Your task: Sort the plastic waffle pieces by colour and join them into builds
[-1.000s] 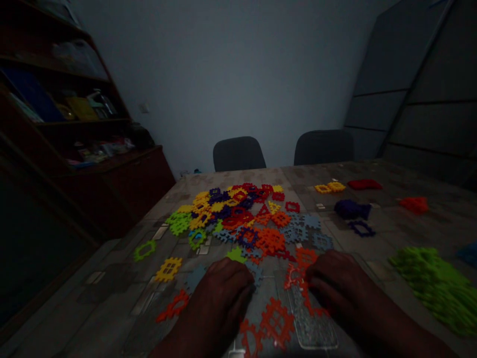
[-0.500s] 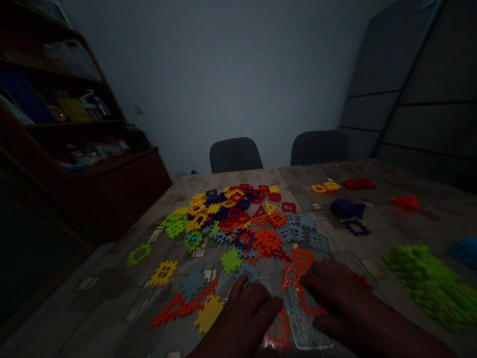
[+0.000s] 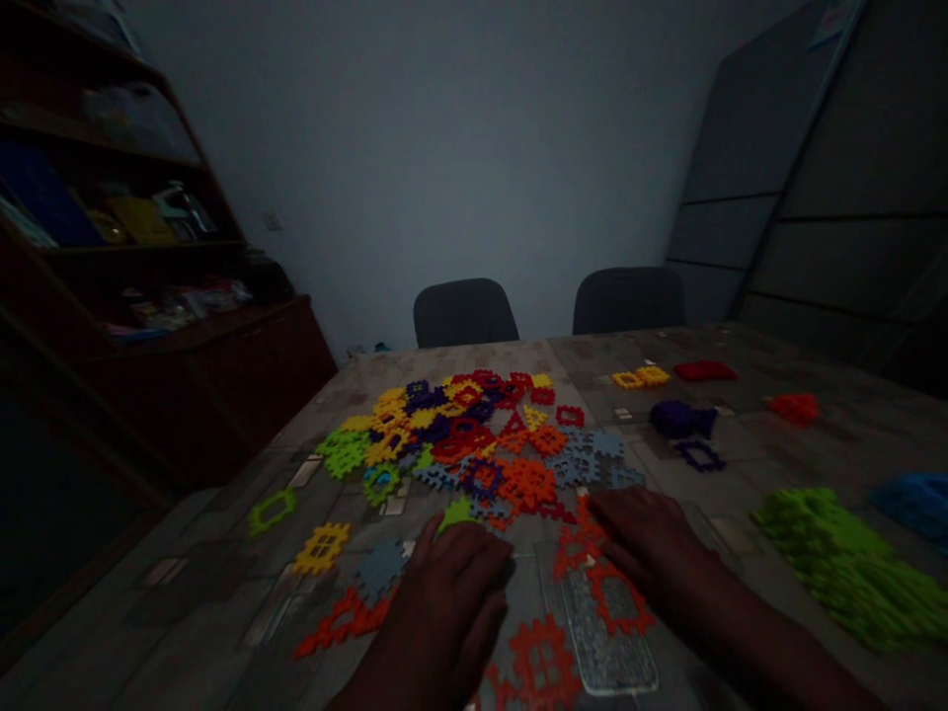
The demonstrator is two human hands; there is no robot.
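Palm down over the near middle of the table, my left hand (image 3: 451, 592) has its fingers spread beside a light green toothed square (image 3: 457, 513). What lies under that hand is hidden. My right hand (image 3: 644, 533) reaches in from the right with fingers stretched over several orange toothed pieces (image 3: 578, 549), touching them. An orange open frame (image 3: 623, 600) lies just below its fingers. Between the hands and closer to me is an orange window piece (image 3: 546, 660). Left of my left hand are a grey toothed square (image 3: 381, 568) and an orange-red piece (image 3: 345, 622).
A mixed heap of toothed plastic pieces (image 3: 444, 420) spreads across the table's middle. At right are a green pile (image 3: 851, 568), a blue pile (image 3: 914, 504), purple pieces (image 3: 681, 419), and an orange pile (image 3: 794, 409). Two chairs (image 3: 465, 311) stand behind; shelves (image 3: 214, 242) are at left.
My left hand has moved forward and left, covering the yellow square and a small grey piece and uncovering the orange window piece. My right hand has shifted slightly forward, and orange pieces near it have moved.
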